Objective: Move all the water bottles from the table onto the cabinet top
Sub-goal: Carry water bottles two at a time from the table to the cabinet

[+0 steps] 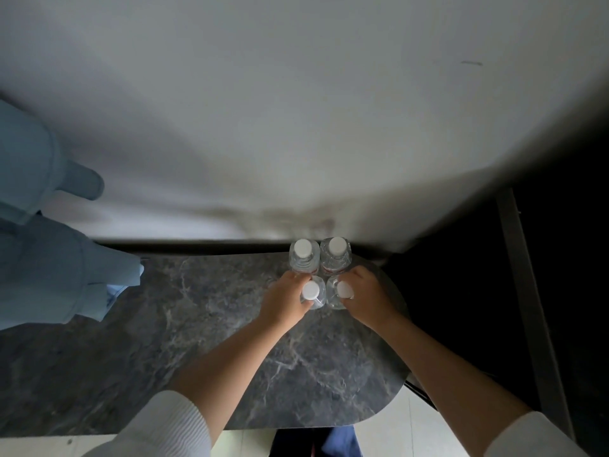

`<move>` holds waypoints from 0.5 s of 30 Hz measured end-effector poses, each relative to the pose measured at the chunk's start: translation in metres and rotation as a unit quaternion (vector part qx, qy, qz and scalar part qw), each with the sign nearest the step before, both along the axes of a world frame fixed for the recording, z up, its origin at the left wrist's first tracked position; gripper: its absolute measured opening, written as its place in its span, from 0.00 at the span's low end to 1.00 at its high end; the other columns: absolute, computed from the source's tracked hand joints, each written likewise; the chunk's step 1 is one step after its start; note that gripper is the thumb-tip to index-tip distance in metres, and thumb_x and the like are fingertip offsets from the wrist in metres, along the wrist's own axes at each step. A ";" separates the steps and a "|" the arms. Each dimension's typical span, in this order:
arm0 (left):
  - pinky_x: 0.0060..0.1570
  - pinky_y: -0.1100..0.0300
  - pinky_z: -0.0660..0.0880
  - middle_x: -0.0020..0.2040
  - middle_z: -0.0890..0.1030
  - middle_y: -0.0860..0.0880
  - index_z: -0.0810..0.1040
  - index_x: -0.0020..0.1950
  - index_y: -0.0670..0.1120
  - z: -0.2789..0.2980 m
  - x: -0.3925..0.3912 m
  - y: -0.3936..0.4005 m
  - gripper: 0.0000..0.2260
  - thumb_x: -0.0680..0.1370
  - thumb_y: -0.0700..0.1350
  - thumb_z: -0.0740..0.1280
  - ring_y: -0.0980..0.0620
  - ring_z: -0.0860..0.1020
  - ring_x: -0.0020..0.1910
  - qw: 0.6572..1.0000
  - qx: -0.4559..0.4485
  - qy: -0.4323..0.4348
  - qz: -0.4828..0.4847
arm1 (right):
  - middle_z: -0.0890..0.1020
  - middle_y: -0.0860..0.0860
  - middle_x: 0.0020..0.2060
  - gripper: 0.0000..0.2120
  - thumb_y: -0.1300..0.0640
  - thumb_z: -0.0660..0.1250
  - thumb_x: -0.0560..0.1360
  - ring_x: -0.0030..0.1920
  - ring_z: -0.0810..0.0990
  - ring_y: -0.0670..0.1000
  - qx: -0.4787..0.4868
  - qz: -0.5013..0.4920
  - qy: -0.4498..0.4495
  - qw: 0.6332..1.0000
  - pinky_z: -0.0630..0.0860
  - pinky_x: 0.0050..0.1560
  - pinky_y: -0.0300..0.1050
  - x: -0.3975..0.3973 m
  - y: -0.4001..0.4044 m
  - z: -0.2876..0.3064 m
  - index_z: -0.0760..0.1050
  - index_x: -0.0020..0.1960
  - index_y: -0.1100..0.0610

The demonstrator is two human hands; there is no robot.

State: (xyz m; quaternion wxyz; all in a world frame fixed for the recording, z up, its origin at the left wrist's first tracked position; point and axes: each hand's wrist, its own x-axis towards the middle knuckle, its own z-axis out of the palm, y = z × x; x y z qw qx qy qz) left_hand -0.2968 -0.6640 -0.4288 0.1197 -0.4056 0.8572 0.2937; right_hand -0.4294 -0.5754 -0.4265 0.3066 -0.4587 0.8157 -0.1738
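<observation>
Dark marble table (204, 324), four upright bottles clustered by wall. My left hand (286, 300) wrapped near-left bottle (311, 293); right hand (365, 296) wrapped near-right bottle (339, 291). Lift straight up.

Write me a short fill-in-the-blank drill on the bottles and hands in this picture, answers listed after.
1. There are ____ water bottles standing on the marble table.
2. The left hand grips the near-left bottle, and the right hand grips the near-____ bottle.
3. The two far bottles stand untouched against the ____.
4. Every bottle cap is ____ in colour.

Answers: four; right; wall; white
</observation>
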 end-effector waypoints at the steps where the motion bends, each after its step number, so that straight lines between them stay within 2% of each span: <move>1: 0.54 0.61 0.71 0.64 0.74 0.47 0.72 0.66 0.45 0.000 0.000 0.000 0.19 0.76 0.45 0.66 0.49 0.75 0.60 1.000 -0.004 0.002 -0.008 | 0.78 0.61 0.53 0.10 0.67 0.65 0.72 0.54 0.77 0.58 0.005 0.006 0.009 1.000 0.61 0.38 0.29 -0.001 -0.001 0.003 0.79 0.51 0.67; 4: 0.54 0.63 0.70 0.67 0.71 0.48 0.69 0.67 0.43 0.001 0.002 -0.001 0.19 0.77 0.44 0.64 0.49 0.74 0.62 0.999 -0.016 0.000 -0.040 | 0.78 0.61 0.55 0.11 0.67 0.65 0.72 0.55 0.76 0.58 0.014 0.023 0.016 1.000 0.59 0.40 0.30 -0.002 -0.006 0.007 0.79 0.54 0.67; 7: 0.55 0.62 0.70 0.67 0.71 0.46 0.68 0.68 0.43 0.000 0.000 -0.004 0.19 0.78 0.44 0.64 0.49 0.74 0.62 0.999 -0.015 0.004 -0.048 | 0.77 0.61 0.55 0.11 0.67 0.65 0.72 0.56 0.76 0.59 0.031 0.028 0.014 0.999 0.62 0.42 0.36 -0.003 -0.010 0.007 0.78 0.54 0.67; 10: 0.57 0.60 0.71 0.66 0.71 0.45 0.69 0.66 0.41 -0.001 -0.001 -0.008 0.18 0.77 0.42 0.64 0.47 0.74 0.62 0.999 -0.005 0.003 -0.039 | 0.77 0.59 0.56 0.11 0.65 0.65 0.73 0.57 0.75 0.58 0.038 0.043 0.023 0.998 0.57 0.39 0.30 -0.002 -0.012 0.007 0.77 0.55 0.66; 13: 0.58 0.59 0.71 0.66 0.72 0.44 0.70 0.65 0.40 -0.002 -0.003 -0.011 0.17 0.77 0.42 0.64 0.47 0.74 0.62 0.999 -0.005 -0.003 -0.032 | 0.76 0.61 0.57 0.11 0.66 0.64 0.73 0.57 0.75 0.58 0.048 0.043 0.010 0.998 0.62 0.44 0.34 -0.002 -0.014 0.007 0.77 0.54 0.67; 15: 0.58 0.59 0.71 0.65 0.72 0.44 0.70 0.65 0.40 -0.003 -0.005 -0.011 0.17 0.77 0.42 0.64 0.47 0.74 0.62 1.000 -0.003 -0.006 -0.025 | 0.76 0.61 0.57 0.11 0.65 0.64 0.74 0.57 0.75 0.57 0.061 0.035 0.014 0.997 0.59 0.42 0.32 -0.002 -0.016 0.008 0.77 0.55 0.67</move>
